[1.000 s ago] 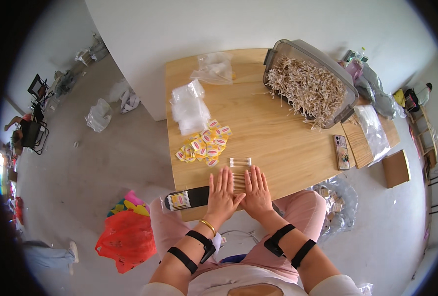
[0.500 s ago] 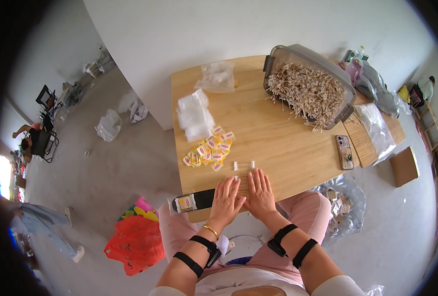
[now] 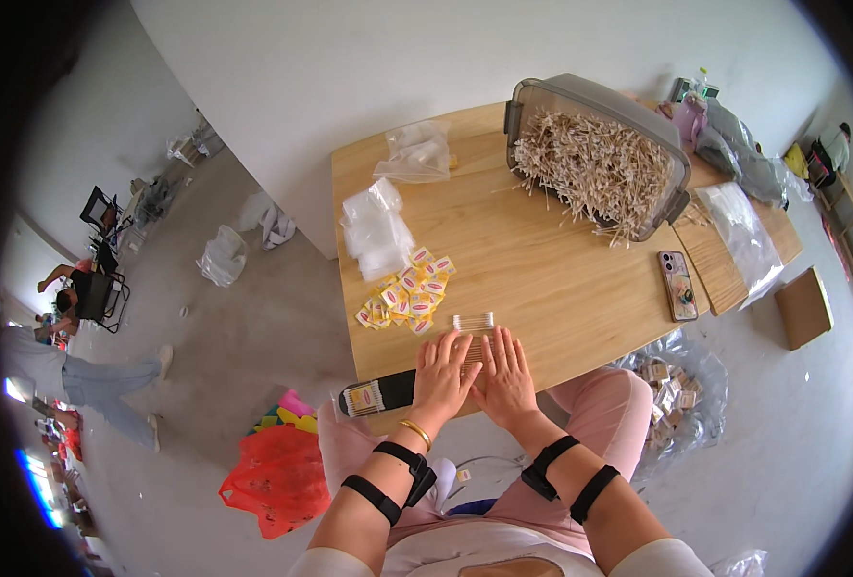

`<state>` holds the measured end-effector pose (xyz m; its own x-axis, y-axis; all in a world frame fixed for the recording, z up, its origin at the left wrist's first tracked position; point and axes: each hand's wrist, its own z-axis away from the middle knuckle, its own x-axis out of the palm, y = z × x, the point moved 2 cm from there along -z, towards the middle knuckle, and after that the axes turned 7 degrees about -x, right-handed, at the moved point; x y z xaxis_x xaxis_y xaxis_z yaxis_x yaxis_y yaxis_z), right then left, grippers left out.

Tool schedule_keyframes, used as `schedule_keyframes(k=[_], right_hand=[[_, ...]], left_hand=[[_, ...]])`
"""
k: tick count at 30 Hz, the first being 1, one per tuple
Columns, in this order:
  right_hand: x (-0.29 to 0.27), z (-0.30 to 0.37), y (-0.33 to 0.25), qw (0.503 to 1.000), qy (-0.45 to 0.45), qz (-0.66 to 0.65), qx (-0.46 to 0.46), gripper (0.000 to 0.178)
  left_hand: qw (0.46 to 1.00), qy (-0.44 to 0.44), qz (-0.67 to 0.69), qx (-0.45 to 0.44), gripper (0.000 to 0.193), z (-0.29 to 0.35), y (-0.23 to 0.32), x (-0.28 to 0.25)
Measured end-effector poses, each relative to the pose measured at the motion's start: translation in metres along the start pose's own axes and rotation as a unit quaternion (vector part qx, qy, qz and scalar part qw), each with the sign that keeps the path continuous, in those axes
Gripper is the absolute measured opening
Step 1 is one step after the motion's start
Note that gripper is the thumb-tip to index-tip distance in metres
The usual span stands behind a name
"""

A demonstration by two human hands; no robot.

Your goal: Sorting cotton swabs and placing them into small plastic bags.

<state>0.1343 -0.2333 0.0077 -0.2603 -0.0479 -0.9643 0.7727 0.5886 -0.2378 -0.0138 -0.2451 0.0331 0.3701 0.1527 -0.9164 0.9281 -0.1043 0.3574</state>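
Both hands rest on the front part of the wooden table. My left hand (image 3: 442, 377) lies flat with its fingers stretched forward, and my right hand (image 3: 507, 380) lies beside it in the same way, thumbs close together. Thin sticks of cotton swabs (image 3: 472, 354) show between the hands, partly covered by the fingers. Just beyond the fingertips is a short row of cotton swabs (image 3: 474, 321), side by side. Left of my left hand, a clear packet of cotton swabs (image 3: 361, 397) with a yellow-white label lies on a black pad (image 3: 398, 388).
A tilted grey bin (image 3: 684, 178) spills loose cotton swabs (image 3: 595, 165) onto the table (image 3: 532, 274). Small yellow-white labels (image 3: 407, 293) and clear plastic bags (image 3: 376, 229) lie at left. A phone (image 3: 677, 286) sits at right. A red bag (image 3: 275, 481) and a bag of packets (image 3: 672, 394) are on the floor.
The whole view has shifted slightly. My left hand has slid a little forward over the cotton swabs; the right stays nearly in place. A person at far left has stepped further into view.
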Motion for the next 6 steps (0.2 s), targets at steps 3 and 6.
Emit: schedule_keyframes(k=[3,6], right_hand=[[0.0008,-0.0010,-0.0004,1.000,0.004,-0.006,0.000,0.090],[0.0014,-0.0017,-0.0007,1.000,-0.009,-0.001,0.015,0.095]], left_hand=[[1.000,-0.002,-0.012,0.000,0.055,-0.0053,0.0007,-0.0001],[0.997,-0.022,-0.074,-0.015,0.062,-0.0105,0.0030,-0.0005]])
